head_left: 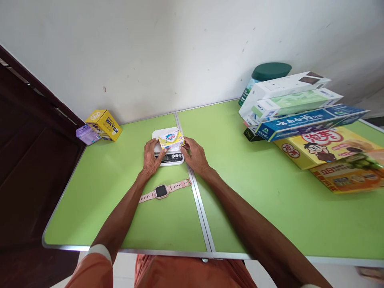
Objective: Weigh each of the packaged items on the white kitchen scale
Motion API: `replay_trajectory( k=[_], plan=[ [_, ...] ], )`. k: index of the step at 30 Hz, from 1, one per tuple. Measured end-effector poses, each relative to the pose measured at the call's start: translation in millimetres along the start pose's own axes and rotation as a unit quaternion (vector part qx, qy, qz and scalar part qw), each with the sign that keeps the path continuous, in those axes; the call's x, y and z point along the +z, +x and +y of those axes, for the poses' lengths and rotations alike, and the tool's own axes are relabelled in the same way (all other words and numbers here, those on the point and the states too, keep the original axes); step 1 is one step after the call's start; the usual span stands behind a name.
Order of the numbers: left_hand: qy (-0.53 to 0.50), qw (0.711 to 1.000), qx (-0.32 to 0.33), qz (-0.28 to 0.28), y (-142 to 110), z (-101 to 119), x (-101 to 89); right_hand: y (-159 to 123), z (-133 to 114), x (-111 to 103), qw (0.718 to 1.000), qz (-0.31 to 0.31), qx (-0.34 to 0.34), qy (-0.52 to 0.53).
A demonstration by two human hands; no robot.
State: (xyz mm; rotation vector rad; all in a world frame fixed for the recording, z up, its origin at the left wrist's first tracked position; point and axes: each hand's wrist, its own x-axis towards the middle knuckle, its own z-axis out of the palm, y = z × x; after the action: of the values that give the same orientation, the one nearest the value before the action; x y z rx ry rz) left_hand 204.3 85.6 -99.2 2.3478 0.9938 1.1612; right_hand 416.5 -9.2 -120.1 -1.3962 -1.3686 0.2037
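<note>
A yellow and white soap box with a blue and red logo is at the platform of a small white digital scale. Whether its full underside touches the platform, I cannot tell. My left hand grips the box's left end, with the thumb at its lower front corner. At the opposite end, my right hand has its thumb and fingers closed around the box. The scale's buttons show below the box, while its display is partly covered by my left thumb. Nearer to me lies a pink-strapped smartwatch, stretched out flat.
A yellow box and a purple pack stand at the back left. On the right are stacked cartons, including a blue box and a yellow snack box. Behind them is a green-lidded container. A metal seam divides the green table.
</note>
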Motion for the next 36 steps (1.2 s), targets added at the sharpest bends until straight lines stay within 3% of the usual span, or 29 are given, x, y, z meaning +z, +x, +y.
replay_trajectory(
  k=[36],
  plan=[
    [-0.007, 1.0, 0.0, -0.006, 2.5, 1.0, -1.8, 1.7, 1.9, 0.5, 1.0, -0.009, 0.007, -0.001]
  ],
)
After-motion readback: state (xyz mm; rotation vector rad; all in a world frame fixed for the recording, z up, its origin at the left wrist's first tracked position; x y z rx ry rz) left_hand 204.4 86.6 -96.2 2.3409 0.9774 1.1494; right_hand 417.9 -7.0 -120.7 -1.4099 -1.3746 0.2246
